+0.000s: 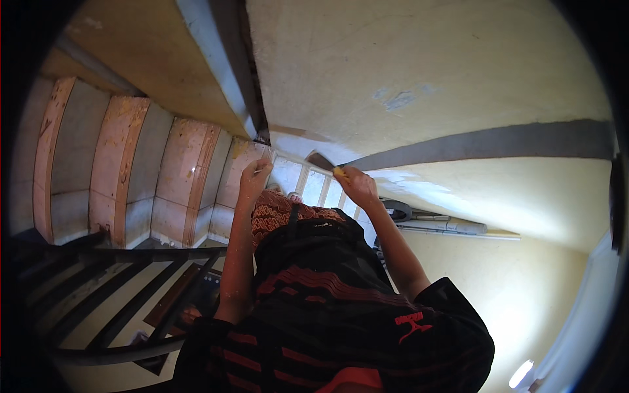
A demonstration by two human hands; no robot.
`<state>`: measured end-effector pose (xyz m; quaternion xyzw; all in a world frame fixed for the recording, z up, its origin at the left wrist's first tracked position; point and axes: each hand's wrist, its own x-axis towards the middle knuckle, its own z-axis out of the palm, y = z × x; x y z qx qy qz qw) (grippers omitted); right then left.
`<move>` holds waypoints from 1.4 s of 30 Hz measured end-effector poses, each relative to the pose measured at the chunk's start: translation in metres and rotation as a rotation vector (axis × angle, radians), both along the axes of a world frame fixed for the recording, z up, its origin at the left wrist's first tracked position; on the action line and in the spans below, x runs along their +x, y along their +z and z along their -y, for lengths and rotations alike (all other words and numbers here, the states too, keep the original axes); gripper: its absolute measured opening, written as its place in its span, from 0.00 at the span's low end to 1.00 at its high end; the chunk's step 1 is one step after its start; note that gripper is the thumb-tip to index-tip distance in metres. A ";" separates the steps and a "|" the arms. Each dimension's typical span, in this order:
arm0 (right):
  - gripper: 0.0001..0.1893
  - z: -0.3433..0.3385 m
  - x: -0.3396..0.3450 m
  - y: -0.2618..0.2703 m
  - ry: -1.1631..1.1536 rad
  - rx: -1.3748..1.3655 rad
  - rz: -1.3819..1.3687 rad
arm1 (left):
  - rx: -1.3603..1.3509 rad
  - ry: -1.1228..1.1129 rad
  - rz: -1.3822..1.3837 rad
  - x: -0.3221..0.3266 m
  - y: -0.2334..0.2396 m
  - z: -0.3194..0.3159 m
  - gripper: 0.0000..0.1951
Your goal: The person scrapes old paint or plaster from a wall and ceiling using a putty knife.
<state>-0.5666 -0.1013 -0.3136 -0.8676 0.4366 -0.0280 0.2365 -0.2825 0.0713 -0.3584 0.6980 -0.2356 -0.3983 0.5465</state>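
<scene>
My right hand (362,189) grips a putty knife by its yellow handle (340,173). The knife's broad metal blade (320,160) points up and left, close to the pale lower part of the wall (314,145); whether it touches is unclear. My left hand (254,178) is held in front of the tiled stairs with its fingers curled. A thin light sliver shows at its fingertips, too small to identify. The yellowish painted wall (344,64) has a rough chipped patch (400,99) and a whitish patch (417,184) below a grey band (491,143).
Tiled stairs (172,167) with yellow specks run to the left. A dark metal railing (132,290) borders them. A black tyre-like ring (397,210) and long pipe-like pieces (442,227) lie lower down at right. A lit lamp (521,374) is at lower right.
</scene>
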 end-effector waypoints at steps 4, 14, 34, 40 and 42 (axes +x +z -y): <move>0.24 0.004 -0.012 -0.003 -0.313 0.024 0.222 | -0.029 -0.109 0.022 -0.005 -0.002 0.010 0.19; 0.27 -0.056 -0.003 0.029 -0.215 1.049 1.206 | -0.090 -0.450 0.063 -0.046 0.110 0.034 0.24; 0.21 -0.019 -0.033 0.214 -0.312 0.531 1.531 | -0.571 -0.463 0.132 -0.177 0.307 0.170 0.19; 0.22 -0.011 -0.041 0.245 -0.254 0.558 1.496 | -0.573 -0.417 0.213 -0.182 0.341 0.183 0.20; 0.25 -0.009 -0.041 0.247 -0.260 0.517 1.487 | -0.574 -0.415 0.235 -0.185 0.346 0.183 0.20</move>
